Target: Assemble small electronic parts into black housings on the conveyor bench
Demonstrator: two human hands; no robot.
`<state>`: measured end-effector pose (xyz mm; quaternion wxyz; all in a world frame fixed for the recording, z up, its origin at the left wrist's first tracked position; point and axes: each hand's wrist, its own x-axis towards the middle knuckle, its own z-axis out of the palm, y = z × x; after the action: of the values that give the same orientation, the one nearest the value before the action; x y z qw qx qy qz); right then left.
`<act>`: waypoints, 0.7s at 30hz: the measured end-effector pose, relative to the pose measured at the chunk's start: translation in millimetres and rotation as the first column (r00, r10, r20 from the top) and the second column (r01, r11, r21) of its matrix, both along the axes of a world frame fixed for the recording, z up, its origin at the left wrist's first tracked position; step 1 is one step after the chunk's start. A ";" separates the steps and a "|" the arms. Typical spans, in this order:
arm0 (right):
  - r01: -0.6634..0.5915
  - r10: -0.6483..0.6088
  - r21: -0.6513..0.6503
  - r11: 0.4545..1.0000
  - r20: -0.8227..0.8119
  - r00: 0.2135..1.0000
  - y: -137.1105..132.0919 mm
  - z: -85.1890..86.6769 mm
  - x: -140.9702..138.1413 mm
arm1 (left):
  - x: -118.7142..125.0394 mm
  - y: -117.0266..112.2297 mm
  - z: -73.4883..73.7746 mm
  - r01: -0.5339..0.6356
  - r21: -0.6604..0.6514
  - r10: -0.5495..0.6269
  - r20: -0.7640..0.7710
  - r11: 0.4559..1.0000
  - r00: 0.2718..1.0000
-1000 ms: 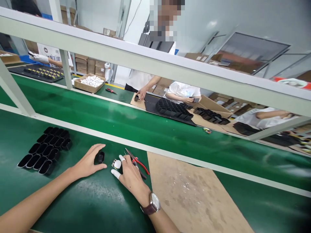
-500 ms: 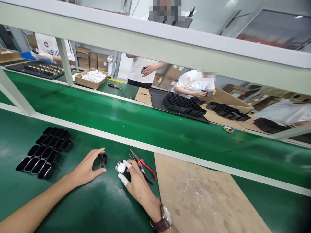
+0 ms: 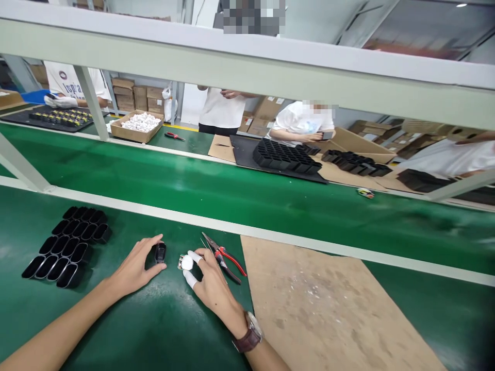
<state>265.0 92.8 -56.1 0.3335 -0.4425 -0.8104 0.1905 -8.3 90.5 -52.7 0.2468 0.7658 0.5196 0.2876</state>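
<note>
— Lower left of centre: left hand [image 3: 135,268] curled over a small black shell [image 3: 160,252], thumb and forefinger pinching it on the green mat [image 3: 127,330].

— And just to its right?

— Right hand [image 3: 212,286], wristwatch [image 3: 249,337] on the wrist, white finger covers on thumb and forefinger, nipping a small white piece [image 3: 186,262]. Shell and white piece close together, not touching, both down on the mat.

— Anything beside that hand?

— Red-handled pliers [image 3: 224,256] lying just right of the fingers, untouched. Sheet of brown cardboard [image 3: 328,309] spread over the lower right.

— Left edge?

— Block of empty black shells [image 3: 65,246] packed in rows, well apart from the left hand.

— Further up the frame?

— Green belt [image 3: 232,196] crossing the middle, pale frame bar [image 3: 247,67] above it. Beyond, box of white pieces [image 3: 139,125] at upper left, second pair of pliers [image 3: 174,136] near it, black trays [image 3: 286,158] at upper centre, people in white shirts behind.
</note>
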 end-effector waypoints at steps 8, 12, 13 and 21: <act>-0.007 0.016 0.102 0.995 -0.084 0.996 -7.6 2.1 -5.9 | 0.7 -7.8 0.4 -0.005 -0.006 0.005 0.025 1.000 1.000; -0.066 0.091 0.191 0.979 -0.124 0.988 -21.9 24.2 -11.6 | 5.7 -13.4 5.4 0.073 0.055 -0.074 0.015 0.996 0.997; -0.080 0.109 0.222 0.972 -0.119 0.987 -24.6 28.1 -12.3 | 7.1 -14.3 6.6 0.094 0.071 -0.095 0.009 0.993 0.995; -0.098 0.149 0.269 0.958 -0.179 0.972 -26.9 19.9 -10.6 | 11.5 -15.3 7.9 0.153 0.126 -0.151 -0.029 0.980 0.988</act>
<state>254.4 65.9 -36.2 0.4546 -0.3224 -0.8172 0.1468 3.2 75.3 -44.7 0.2136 0.8201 0.4426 0.2933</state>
